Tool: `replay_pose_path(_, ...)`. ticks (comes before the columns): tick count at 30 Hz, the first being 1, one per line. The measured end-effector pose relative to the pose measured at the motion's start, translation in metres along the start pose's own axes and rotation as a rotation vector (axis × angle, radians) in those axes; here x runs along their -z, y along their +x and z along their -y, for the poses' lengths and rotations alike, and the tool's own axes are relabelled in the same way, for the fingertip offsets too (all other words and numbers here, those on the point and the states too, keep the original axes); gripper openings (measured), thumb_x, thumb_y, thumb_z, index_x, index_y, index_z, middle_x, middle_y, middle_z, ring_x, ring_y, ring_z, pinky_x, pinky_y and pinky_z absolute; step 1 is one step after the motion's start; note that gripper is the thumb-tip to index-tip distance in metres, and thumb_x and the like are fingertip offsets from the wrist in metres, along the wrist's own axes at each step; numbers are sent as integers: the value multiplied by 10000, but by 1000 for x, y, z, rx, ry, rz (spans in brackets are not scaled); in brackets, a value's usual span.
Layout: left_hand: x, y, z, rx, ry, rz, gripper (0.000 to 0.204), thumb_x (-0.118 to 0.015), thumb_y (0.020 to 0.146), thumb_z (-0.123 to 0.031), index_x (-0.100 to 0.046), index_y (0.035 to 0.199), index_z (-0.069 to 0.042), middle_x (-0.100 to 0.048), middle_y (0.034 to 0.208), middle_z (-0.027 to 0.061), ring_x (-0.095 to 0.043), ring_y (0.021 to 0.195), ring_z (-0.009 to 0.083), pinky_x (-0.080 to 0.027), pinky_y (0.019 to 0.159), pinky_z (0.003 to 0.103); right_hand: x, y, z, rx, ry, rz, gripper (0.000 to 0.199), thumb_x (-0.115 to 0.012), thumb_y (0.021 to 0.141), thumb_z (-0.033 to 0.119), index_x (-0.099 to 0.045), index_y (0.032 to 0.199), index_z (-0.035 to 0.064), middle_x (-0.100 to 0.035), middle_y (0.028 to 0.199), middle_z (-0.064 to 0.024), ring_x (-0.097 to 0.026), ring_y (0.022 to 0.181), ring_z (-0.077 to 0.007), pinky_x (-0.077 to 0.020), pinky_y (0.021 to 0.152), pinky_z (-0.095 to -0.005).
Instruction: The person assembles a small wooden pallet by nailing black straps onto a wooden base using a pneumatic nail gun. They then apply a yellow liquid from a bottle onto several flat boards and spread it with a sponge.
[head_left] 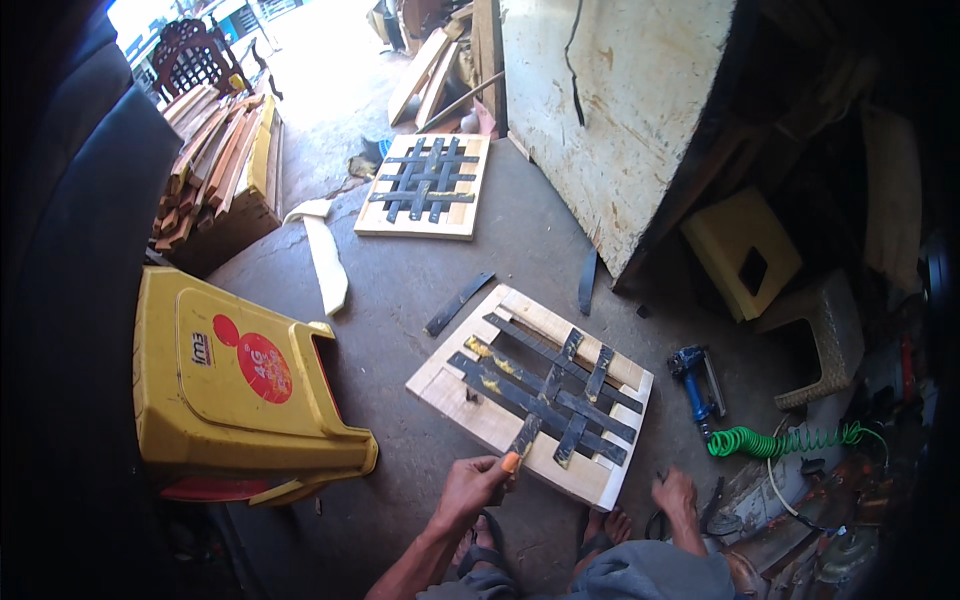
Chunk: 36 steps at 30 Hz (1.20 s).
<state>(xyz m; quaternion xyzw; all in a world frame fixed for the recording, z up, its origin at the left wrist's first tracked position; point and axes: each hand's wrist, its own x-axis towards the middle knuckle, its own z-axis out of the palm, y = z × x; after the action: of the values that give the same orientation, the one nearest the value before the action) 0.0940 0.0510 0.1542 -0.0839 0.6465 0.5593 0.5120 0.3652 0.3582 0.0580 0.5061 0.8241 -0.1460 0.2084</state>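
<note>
A square wooden frame (440, 387) lies tilted on the floor before my feet, with black webbing straps (530, 402) woven across its opening. Yellowish residue marks several of the straps. My left hand (474, 492) is at the frame's near edge, thumb and fingers closed on the end of one short crosswise strap (524, 436). To the right of the frame's near corner, my right hand (676, 495) is closed, its fingers curled. A small dark bit shows at those fingertips, too small to name.
A second strapped frame (483, 190) lies farther off. Loose black strips (459, 304) lie between. At left are a tipped yellow plastic stool (230, 430) and stacked wood pieces (225, 150). A blue air stapler (692, 383) with a green coiled hose (745, 442) lies right, below a leaning board (620, 110).
</note>
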Motion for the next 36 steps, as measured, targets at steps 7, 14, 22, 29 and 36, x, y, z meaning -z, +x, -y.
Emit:
replay_pose_path(7,-54,74,57,92,-59,136,398,-677,1011,-359,-692,1041,38,-694,867,77,-683,713,137,-570,640,275,-36,-118,-61,-185,319,175,547,-755,845,275,-552,1267,-8,-620,1243,-336,-608,1177,-489,-500,983,-528)
replay_pose_path(14,-78,111,30,17,-144,311,285,-560,1069,-211,-626,1086,66,-696,907,145,-694,730,192,-586,694,310,-104,-97,-75,-326,200,-307,677,-829,810,279,-489,1317,-13,-498,1358,-331,-510,1283,-480,-457,1026,-503)
replay_pose_path(22,-83,49,-100,-213,12,335,368,-569,1070,-294,-627,1063,70,-712,909,143,-703,726,179,-597,697,298,-83,-84,-81,7,208,-369,665,-849,779,249,-510,1292,-5,-473,1305,-302,-517,1211,-501,-452,993,-521)
replay_pose_path(29,-95,58,-171,-278,-90,392,373,-542,1081,-278,-612,1127,86,-695,919,148,-702,766,202,-601,683,307,-60,-51,-99,-174,514,23,607,-834,752,189,-554,1246,-28,-655,1134,-221,-662,1036,-363,-531,895,-435)
replay_pose_path(36,-91,50,-194,-301,29,347,451,-602,1045,-397,-660,1026,50,-696,827,98,-655,620,154,-553,572,271,89,-68,-12,213,1082,-213,453,-840,753,188,-564,1048,-18,-664,931,-112,-667,872,-181,-536,749,-355)
